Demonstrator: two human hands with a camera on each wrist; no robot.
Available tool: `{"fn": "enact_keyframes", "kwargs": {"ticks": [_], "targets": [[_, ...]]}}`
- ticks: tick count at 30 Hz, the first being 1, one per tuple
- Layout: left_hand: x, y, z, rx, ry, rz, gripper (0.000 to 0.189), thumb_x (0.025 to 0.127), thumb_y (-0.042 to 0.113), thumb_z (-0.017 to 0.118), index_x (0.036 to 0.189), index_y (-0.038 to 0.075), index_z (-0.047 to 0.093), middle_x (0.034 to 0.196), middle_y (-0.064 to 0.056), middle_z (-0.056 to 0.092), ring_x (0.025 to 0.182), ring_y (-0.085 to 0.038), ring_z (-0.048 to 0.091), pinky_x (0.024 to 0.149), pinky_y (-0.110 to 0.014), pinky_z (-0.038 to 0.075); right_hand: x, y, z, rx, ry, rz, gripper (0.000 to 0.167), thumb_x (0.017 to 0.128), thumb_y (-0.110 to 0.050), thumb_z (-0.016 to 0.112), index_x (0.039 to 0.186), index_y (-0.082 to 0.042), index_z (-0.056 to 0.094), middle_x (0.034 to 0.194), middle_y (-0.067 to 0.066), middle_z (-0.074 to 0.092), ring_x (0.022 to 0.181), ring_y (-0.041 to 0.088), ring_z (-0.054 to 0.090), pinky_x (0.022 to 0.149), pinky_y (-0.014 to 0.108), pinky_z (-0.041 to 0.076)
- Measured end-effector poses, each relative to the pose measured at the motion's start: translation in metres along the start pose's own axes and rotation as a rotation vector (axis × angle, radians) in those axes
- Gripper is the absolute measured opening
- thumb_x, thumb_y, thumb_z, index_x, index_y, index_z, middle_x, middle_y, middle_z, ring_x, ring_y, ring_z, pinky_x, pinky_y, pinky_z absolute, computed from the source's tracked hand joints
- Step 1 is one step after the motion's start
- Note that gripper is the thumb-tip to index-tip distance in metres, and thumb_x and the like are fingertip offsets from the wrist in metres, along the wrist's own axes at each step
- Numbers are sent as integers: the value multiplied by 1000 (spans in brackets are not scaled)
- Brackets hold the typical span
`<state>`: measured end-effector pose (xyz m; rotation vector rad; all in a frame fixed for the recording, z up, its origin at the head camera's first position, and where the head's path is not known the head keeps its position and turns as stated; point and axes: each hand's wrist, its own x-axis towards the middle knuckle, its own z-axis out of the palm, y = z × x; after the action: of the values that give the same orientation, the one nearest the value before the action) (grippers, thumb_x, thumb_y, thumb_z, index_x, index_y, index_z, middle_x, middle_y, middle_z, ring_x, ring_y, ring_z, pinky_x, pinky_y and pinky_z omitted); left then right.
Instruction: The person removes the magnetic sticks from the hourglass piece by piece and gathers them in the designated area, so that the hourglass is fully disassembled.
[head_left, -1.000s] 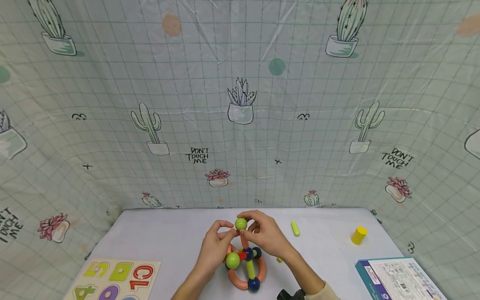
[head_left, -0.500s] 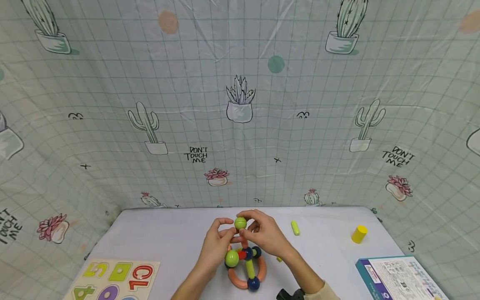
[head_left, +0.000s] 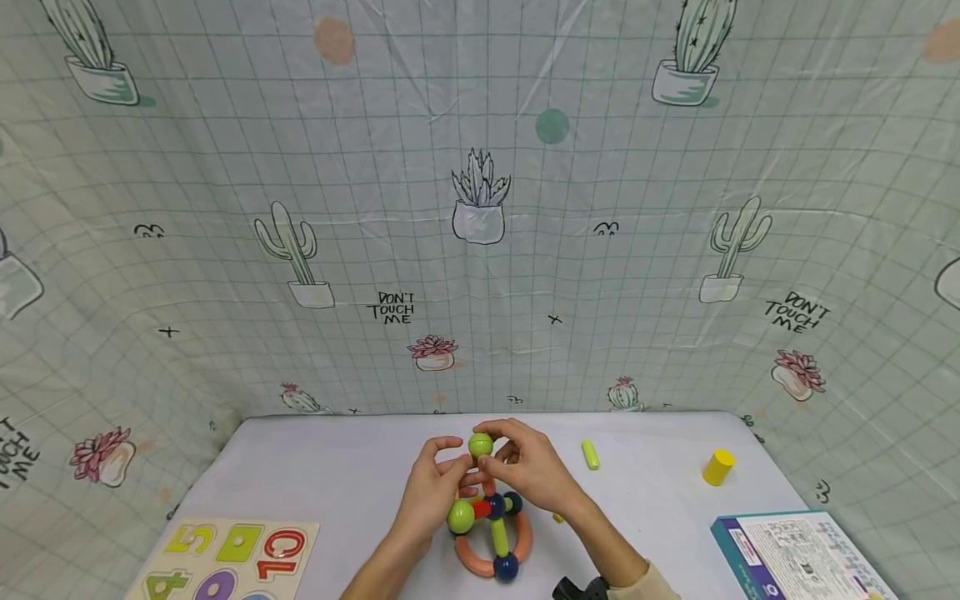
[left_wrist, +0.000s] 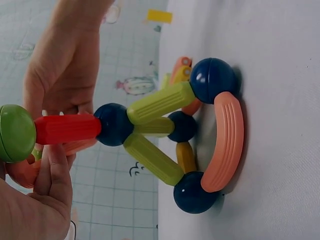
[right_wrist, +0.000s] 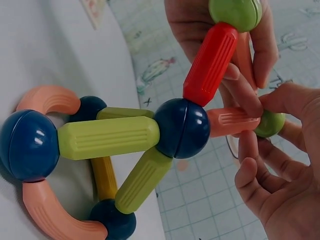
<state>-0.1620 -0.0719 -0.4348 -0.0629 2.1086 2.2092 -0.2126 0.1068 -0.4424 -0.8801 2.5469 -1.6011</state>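
Note:
A toy frame of ball-and-stick pieces stands on the table, with navy balls (right_wrist: 182,127), light-green sticks (right_wrist: 107,137) and curved orange sticks (left_wrist: 226,145) at its base. From the uppermost navy ball, a red stick (left_wrist: 67,129) leads to one green ball (left_wrist: 17,132), and an orange stick (right_wrist: 230,122) rises to another green ball (head_left: 481,444). My right hand (head_left: 536,471) pinches that second ball between thumb and fingers. The left hand (head_left: 427,493) holds another orange stick (right_wrist: 243,52) beside the first green ball, its lower fingers across the rising stick.
Right of the hands lie a loose green stick (head_left: 590,455), a yellow cylinder (head_left: 718,467) and a small yellow piece (head_left: 558,518). A flat box (head_left: 802,550) sits at the front right, and a number puzzle board (head_left: 303,542) at the front left. A patterned cloth (head_left: 555,250) hangs behind.
The left hand's lower fingers have come across the rising orange stick. The green ball by the red stick has shifted slightly left. My right hand keeps its pinch on the upper ball.

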Motion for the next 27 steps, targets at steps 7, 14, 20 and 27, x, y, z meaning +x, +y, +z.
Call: {"fn": "enact_keyframes", "kwargs": {"ticks": [7,14,20,27], "targets": [[-1,1,-1,5,0,9,47,105,16,55,142,-4,34,104,-15,74,90,-25,74,76,-33,60,1,1,1,4,8,-11,35,93,-21,74,127,-24,64,113,0,64,84,14,66,74,27,56],[0,1,-1,0,-3,0,48,105,15,54,143,-4,33,106,-16,73,91,-26,74,78,-34,60,1,0,2,-19,20,-7,36,94,-21,72,128,-24,63,114,-1,65,84,12,66,75,28,56],[1,0,-1,6,-2,-3,47,105,15,53,144,-3,32,107,-16,73,91,-26,74,78,-34,60,-1,-3,3,-21,17,6,37,96,-24,69,131,-14,63,113,-2,66,84,10,67,75,27,56],[-1,0,-1,-10,-9,0,49,105,15,53,145,-3,30,104,-16,74,90,-25,74,78,-33,60,-2,-2,4,-37,12,16,36,98,-29,67,131,-15,63,112,-2,66,85,10,67,74,27,56]]}}
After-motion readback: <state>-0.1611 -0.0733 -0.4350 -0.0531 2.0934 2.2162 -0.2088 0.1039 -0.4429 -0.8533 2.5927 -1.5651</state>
